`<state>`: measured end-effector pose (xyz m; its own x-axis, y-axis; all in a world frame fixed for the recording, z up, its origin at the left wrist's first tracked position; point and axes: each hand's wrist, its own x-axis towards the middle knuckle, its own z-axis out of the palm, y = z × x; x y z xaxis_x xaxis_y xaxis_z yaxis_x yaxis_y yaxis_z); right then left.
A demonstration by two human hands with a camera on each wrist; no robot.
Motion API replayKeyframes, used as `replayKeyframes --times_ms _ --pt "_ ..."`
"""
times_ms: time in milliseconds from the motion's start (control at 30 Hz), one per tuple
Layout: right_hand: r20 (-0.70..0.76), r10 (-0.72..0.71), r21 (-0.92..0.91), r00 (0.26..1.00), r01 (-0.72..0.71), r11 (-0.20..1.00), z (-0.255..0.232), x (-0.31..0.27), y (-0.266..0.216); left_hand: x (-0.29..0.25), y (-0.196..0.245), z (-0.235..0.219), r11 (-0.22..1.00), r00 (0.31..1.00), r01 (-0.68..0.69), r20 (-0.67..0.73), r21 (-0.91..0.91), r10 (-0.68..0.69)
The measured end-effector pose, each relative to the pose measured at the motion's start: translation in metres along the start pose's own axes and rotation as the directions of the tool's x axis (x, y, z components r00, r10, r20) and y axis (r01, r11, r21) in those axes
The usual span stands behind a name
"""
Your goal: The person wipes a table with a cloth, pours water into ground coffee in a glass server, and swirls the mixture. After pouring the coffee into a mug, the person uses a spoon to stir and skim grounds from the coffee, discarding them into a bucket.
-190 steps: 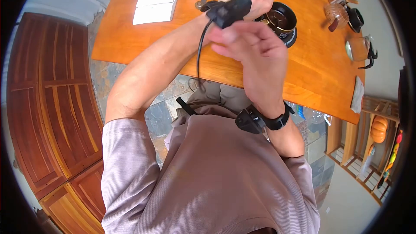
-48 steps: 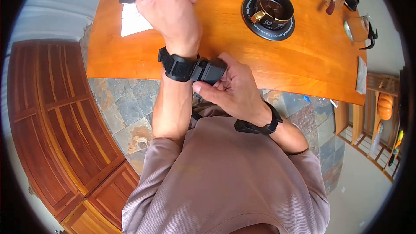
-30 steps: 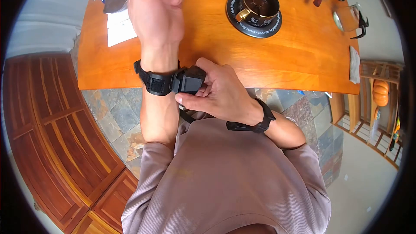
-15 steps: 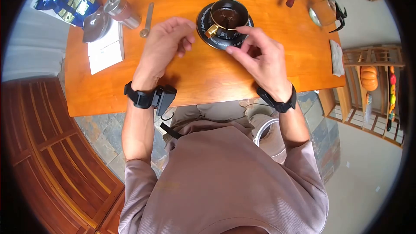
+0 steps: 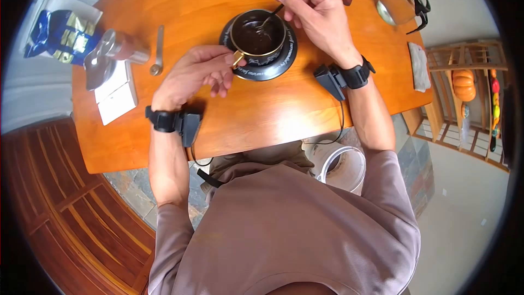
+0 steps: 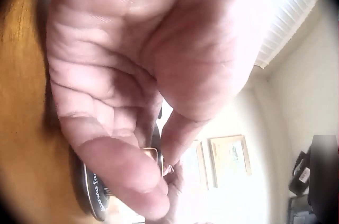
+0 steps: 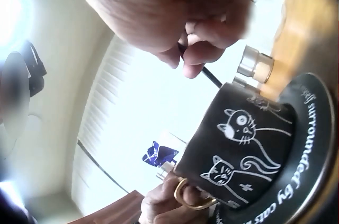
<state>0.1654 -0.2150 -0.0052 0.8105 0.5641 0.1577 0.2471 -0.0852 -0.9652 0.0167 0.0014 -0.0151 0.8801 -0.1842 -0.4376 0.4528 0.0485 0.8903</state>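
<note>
A black cup (image 5: 256,43) with dark liquid stands on a black saucer (image 5: 267,72); white cat drawings cover its side in the right wrist view. My left hand (image 5: 194,76) pinches the cup's gold handle (image 5: 238,59) between thumb and finger. Above the cup's right side, my right hand (image 5: 322,19) holds a dark thin-handled spoon (image 5: 272,15), whose lower end is in the cup. In the left wrist view my left hand (image 6: 143,75) hides most of the cup. The right wrist view shows my right hand (image 7: 180,12) pinching the spoon's handle (image 7: 212,77).
Left on the wooden table (image 5: 245,125) are a blue bag (image 5: 71,35), a steel tumbler (image 5: 125,48), a white box (image 5: 117,101) and a long metal spoon (image 5: 159,49). A glass pot (image 5: 396,8) and a grey cloth (image 5: 419,66) are at the right. A white bin (image 5: 349,169) stands below.
Earlier my right hand held the device on my left wrist, then let go. Since half a second ago, my left hand has taken the cup's handle and my right hand has raised the spoon's handle.
</note>
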Motion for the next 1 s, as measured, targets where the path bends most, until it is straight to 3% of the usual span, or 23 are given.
replayKeyframes --times_ms 133,333,400,467,600,667,800,867,1000 --pt "-0.015 0.014 0.060 1.000 -0.013 0.998 -0.001 -0.001 0.011 0.000 -0.007 0.006 0.999 0.998 -0.053 -0.020 0.000 0.053" --pt "-0.006 -0.049 -0.087 0.999 0.048 0.995 0.000 -0.018 0.004 0.003 -0.009 0.007 1.000 0.997 -0.021 -0.074 0.022 0.022" --pt "-0.046 0.005 0.080 0.999 -0.002 0.997 0.001 -0.020 0.008 0.004 -0.009 0.005 1.000 0.995 -0.022 -0.094 0.004 0.022" --pt "-0.010 0.048 0.095 0.999 -0.047 0.994 -0.004 -0.021 0.002 0.004 -0.009 0.004 1.000 0.994 -0.023 -0.111 -0.005 0.022" --pt "-0.090 -0.038 0.072 0.995 0.045 0.996 0.000 -0.025 -0.002 0.004 -0.011 0.008 0.998 0.989 -0.053 -0.139 -0.027 0.048" --pt "-0.133 -0.141 -0.074 0.981 0.132 0.989 0.002 -0.030 -0.003 0.004 -0.012 0.008 0.997 0.987 -0.073 -0.143 -0.031 0.068" --pt "-0.149 -0.263 -0.131 0.953 0.245 0.961 0.008 -0.032 0.001 0.004 -0.011 0.008 0.996 0.986 -0.074 -0.155 -0.042 0.067" --pt "-0.090 -0.441 -0.297 0.893 0.399 0.868 0.010 -0.031 0.005 0.003 -0.014 0.009 0.994 0.982 -0.096 -0.168 -0.047 0.087" --pt "-0.118 -0.425 -0.294 0.897 0.378 0.878 0.015 -0.033 0.003 0.001 -0.016 0.012 0.992 0.979 -0.127 -0.159 -0.013 0.123"
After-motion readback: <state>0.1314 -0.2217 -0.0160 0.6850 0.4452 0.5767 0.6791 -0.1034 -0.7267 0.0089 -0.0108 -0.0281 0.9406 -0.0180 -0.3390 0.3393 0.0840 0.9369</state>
